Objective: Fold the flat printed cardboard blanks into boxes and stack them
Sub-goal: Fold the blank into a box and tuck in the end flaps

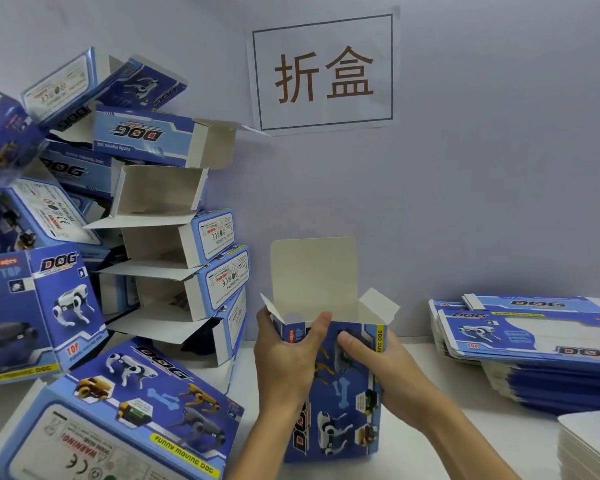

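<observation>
Two hands hold one erected box [333, 389] upright on the desk [499, 431], in front of us and between the leaning stack of finished boxes [174, 244] on the left and the pile of flat blanks [534, 341] on the right.

Left hand [284, 355]: grips the box's upper left corner, thumb on the printed front face, the other fingers wrapped round the left side. Right hand [381, 368]: grips the right side, thumb pressed on the front face near the top edge.

Box state: top open. Tall lid flap [314, 271] stands up at the back; the two small dust flaps [378, 304] splay outward left and right. We cannot see the bottom closure.

Step in hand, as we judge it: squaring the body and closing the top. To do it well we would keep the walls square with the thumbs, fold both dust flaps inward first, then bring the lid flap forward and tuck its tongue inside the front wall without creasing the print.

Fingers sit just below the open rim, touching the walls; the flaps are above them, untouched.
</observation>
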The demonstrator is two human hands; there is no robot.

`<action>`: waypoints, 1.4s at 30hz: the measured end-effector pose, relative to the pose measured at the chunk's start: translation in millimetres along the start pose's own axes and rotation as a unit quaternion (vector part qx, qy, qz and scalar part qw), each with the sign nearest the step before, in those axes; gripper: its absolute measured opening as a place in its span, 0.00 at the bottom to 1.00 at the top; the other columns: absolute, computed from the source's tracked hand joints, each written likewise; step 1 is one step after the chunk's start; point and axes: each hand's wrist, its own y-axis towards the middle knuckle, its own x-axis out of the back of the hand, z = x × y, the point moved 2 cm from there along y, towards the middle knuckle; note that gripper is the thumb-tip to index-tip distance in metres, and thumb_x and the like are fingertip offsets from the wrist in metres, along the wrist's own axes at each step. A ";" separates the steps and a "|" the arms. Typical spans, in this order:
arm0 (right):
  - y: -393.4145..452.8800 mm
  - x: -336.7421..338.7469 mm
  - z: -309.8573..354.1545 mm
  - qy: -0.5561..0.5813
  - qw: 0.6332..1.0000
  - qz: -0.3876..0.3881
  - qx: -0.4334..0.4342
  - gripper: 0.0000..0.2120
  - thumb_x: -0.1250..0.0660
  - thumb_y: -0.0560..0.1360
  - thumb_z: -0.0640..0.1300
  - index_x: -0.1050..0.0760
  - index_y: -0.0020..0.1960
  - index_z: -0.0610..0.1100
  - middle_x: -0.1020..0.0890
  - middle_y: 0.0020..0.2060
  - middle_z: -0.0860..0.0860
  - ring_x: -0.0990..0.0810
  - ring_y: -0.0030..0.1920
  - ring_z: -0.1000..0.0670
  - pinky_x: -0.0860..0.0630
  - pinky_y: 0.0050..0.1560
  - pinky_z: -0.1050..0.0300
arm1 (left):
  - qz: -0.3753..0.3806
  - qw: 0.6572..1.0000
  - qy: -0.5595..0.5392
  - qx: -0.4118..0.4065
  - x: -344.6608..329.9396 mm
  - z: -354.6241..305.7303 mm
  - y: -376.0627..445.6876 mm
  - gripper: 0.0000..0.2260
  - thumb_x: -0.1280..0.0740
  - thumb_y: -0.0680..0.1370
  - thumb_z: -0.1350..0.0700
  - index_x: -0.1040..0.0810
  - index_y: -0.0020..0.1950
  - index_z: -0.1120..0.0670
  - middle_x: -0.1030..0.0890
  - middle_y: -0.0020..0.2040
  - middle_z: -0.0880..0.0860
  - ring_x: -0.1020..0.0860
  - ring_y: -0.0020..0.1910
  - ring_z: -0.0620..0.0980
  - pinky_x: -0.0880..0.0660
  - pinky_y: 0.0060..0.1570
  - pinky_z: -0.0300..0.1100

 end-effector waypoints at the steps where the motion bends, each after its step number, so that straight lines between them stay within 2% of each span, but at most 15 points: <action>1: 0.9 1.1 0.3 -0.006 1.000 -0.012 0.000 0.27 0.22 0.68 0.54 0.27 0.61 0.44 0.15 0.52 0.41 0.15 0.50 0.38 0.17 0.43 0.52 | 0.004 1.000 0.004 0.002 -1.9 -1.9 -1.0 0.28 0.25 0.62 0.32 0.26 0.55 0.44 0.15 0.46 0.43 0.15 0.43 0.46 0.17 0.41 0.49; 5: 3.0 10.7 0.9 -0.007 0.998 -0.056 -0.005 0.33 0.23 0.65 0.56 0.29 0.64 0.44 0.15 0.52 0.42 0.14 0.50 0.38 0.17 0.43 0.49 | 0.083 0.995 -0.028 0.040 -8.8 -8.9 -8.0 0.30 0.25 0.63 0.34 0.25 0.55 0.52 0.14 0.42 0.52 0.14 0.37 0.54 0.19 0.31 0.45; 8: 2.9 19.2 3.3 -0.001 0.997 -0.081 -0.013 0.34 0.24 0.65 0.57 0.29 0.65 0.44 0.14 0.52 0.43 0.14 0.51 0.39 0.17 0.48 0.44 | 0.212 0.976 -0.034 0.043 -5.9 -12.7 -6.6 0.30 0.24 0.67 0.37 0.27 0.62 0.50 0.14 0.49 0.52 0.14 0.44 0.54 0.19 0.37 0.41; 10: 0.8 21.5 5.1 0.007 0.997 -0.069 -0.028 0.32 0.26 0.66 0.59 0.27 0.65 0.44 0.15 0.53 0.42 0.15 0.51 0.38 0.18 0.52 0.41 | 0.253 0.966 -0.024 0.042 -5.1 -12.1 -5.9 0.31 0.25 0.66 0.38 0.30 0.65 0.45 0.15 0.52 0.48 0.14 0.48 0.52 0.18 0.40 0.40; 12: -2.0 19.9 7.2 0.029 0.997 -0.053 -0.038 0.30 0.26 0.67 0.59 0.24 0.62 0.43 0.15 0.54 0.40 0.15 0.52 0.37 0.17 0.50 0.43 | 0.224 0.973 -0.030 0.052 -6.7 -9.9 -7.1 0.32 0.25 0.64 0.37 0.31 0.65 0.43 0.14 0.51 0.47 0.14 0.46 0.52 0.18 0.39 0.41; 15: -3.4 12.9 11.2 0.051 0.998 -0.015 -0.033 0.27 0.25 0.70 0.58 0.21 0.56 0.37 0.17 0.54 0.35 0.16 0.54 0.38 0.18 0.52 0.45 | 0.111 0.993 -0.010 0.046 -2.9 -3.7 -5.7 0.31 0.25 0.61 0.33 0.28 0.60 0.40 0.14 0.46 0.42 0.15 0.44 0.45 0.19 0.41 0.40; 17: -4.5 6.6 16.9 0.040 0.999 0.021 -0.027 0.26 0.27 0.71 0.59 0.22 0.55 0.38 0.15 0.50 0.40 0.15 0.52 0.40 0.18 0.50 0.48 | 0.065 0.996 0.003 0.054 2.3 0.6 -3.1 0.30 0.24 0.62 0.31 0.26 0.58 0.42 0.14 0.47 0.42 0.15 0.45 0.44 0.19 0.44 0.44; 21: -12.1 17.8 31.6 0.132 0.988 0.077 -0.038 0.36 0.36 0.73 0.67 0.28 0.72 0.44 0.23 0.67 0.40 0.24 0.67 0.37 0.25 0.63 0.41 | 0.097 0.986 -0.044 0.125 0.1 -2.3 -3.4 0.28 0.26 0.63 0.37 0.25 0.58 0.48 0.13 0.47 0.50 0.14 0.44 0.52 0.18 0.37 0.43; 24: -11.5 42.8 41.4 0.170 0.984 -0.034 -0.026 0.38 0.49 0.76 0.71 0.33 0.75 0.44 0.24 0.67 0.38 0.27 0.68 0.34 0.38 0.72 0.36 | 0.177 0.957 -0.069 0.219 -4.2 -7.7 -8.0 0.28 0.27 0.66 0.39 0.25 0.60 0.53 0.13 0.47 0.56 0.14 0.42 0.58 0.19 0.36 0.45; 27: -11.3 58.0 52.0 0.140 0.978 -0.152 0.003 0.30 0.45 0.79 0.63 0.24 0.66 0.41 0.22 0.59 0.31 0.30 0.57 0.34 0.34 0.59 0.42 | 0.282 0.925 -0.037 0.251 -11.8 -14.3 -12.4 0.31 0.29 0.68 0.38 0.24 0.64 0.56 0.14 0.51 0.58 0.14 0.43 0.57 0.19 0.41 0.46; 29: -12.9 58.2 62.3 0.083 0.980 -0.180 -0.007 0.22 0.40 0.80 0.56 0.18 0.58 0.40 0.20 0.57 0.30 0.26 0.55 0.30 0.30 0.59 0.37 | 0.308 0.915 -0.029 0.259 -12.5 -18.8 -14.4 0.32 0.28 0.68 0.37 0.24 0.64 0.56 0.14 0.51 0.58 0.14 0.43 0.56 0.19 0.41 0.45; 32: -14.6 61.5 76.8 0.020 0.975 -0.221 0.007 0.15 0.35 0.79 0.45 0.20 0.56 0.34 0.16 0.48 0.35 0.20 0.47 0.34 0.28 0.56 0.37 | 0.343 0.906 -0.016 0.248 -15.3 -30.5 -8.5 0.34 0.25 0.66 0.35 0.25 0.64 0.55 0.14 0.50 0.57 0.14 0.41 0.54 0.19 0.40 0.44; 36: -14.9 61.7 93.1 -0.007 0.973 -0.227 0.036 0.11 0.37 0.80 0.39 0.21 0.56 0.32 0.14 0.43 0.40 0.15 0.39 0.42 0.19 0.51 0.43 | 0.391 0.893 -0.011 0.225 -8.7 -51.2 -1.3 0.59 0.32 0.46 0.18 0.22 0.68 0.54 0.19 0.63 0.60 0.15 0.38 0.40 0.21 0.43 0.31; 39: -16.5 56.7 105.1 -0.020 0.984 -0.177 0.022 0.11 0.40 0.81 0.37 0.21 0.49 0.32 0.14 0.35 0.41 0.15 0.32 0.48 0.18 0.32 0.58 | 0.399 0.869 -0.099 0.274 -2.4 -64.4 3.2 0.41 0.46 0.67 0.21 0.16 0.61 0.50 0.19 0.63 0.59 0.18 0.59 0.57 0.22 0.60 0.53; 42: -14.7 39.2 113.4 -0.036 0.991 -0.126 -0.009 0.13 0.42 0.81 0.35 0.24 0.40 0.36 0.18 0.24 0.46 0.19 0.22 0.52 0.27 0.20 0.66 | 0.318 0.909 -0.109 0.246 1.0 -59.6 10.8 0.33 0.46 0.71 0.29 0.13 0.51 0.51 0.18 0.60 0.62 0.18 0.55 0.60 0.25 0.61 0.59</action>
